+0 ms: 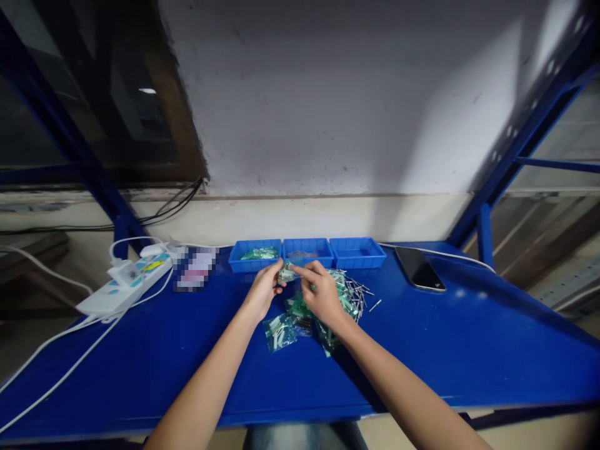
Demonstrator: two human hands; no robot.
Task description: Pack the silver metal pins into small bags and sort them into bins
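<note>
the blue table is the largest thing, and it lies under both hands. on it, to the left of the hands, there is a white power strip with plugs. just beyond the hands stand three blue bins in a row; the left one contains green packets. to the right of the hands lies a dark phone. a heap of green packets and metal pins is below and beside the right hand, whose index finger points out and touches the small packet. the left hand pinches this packet between thumb and fingers.
</note>
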